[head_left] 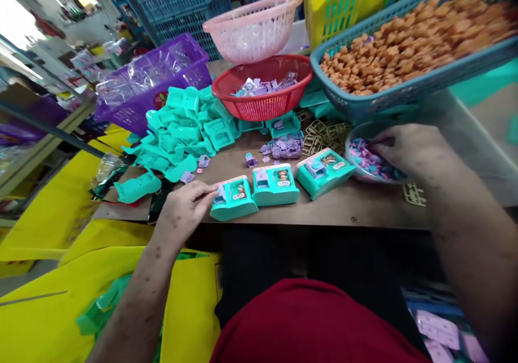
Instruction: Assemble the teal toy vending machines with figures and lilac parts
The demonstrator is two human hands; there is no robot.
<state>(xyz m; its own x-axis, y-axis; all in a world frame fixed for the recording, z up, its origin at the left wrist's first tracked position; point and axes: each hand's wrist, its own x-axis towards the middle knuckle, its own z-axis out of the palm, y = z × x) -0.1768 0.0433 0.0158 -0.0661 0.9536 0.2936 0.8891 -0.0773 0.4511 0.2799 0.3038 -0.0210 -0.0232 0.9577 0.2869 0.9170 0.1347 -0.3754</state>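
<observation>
Three turquoise toy housings with lilac fittings and shiny copper-coloured parts stand in a row at the table's front edge. My left hand (184,207) pinches the upper left side of the leftmost turquoise toy housing (233,207), by its lilac piece. The middle toy housing (277,191) is beside it, and the right toy housing (327,178) sits at an angle. My right hand (410,146) dips its closed fingertips into a clear round bowl (378,177) of small pink, purple and turquoise pieces (366,158). What those fingertips hold is hidden.
Behind are a heap of turquoise shells (190,123), lilac parts (286,147), gold-coloured frames (326,135) and a red basket (263,104). A blue-grey basket (378,104) of orange-brown pieces overhangs the right side. A purple crate (133,112) stands left.
</observation>
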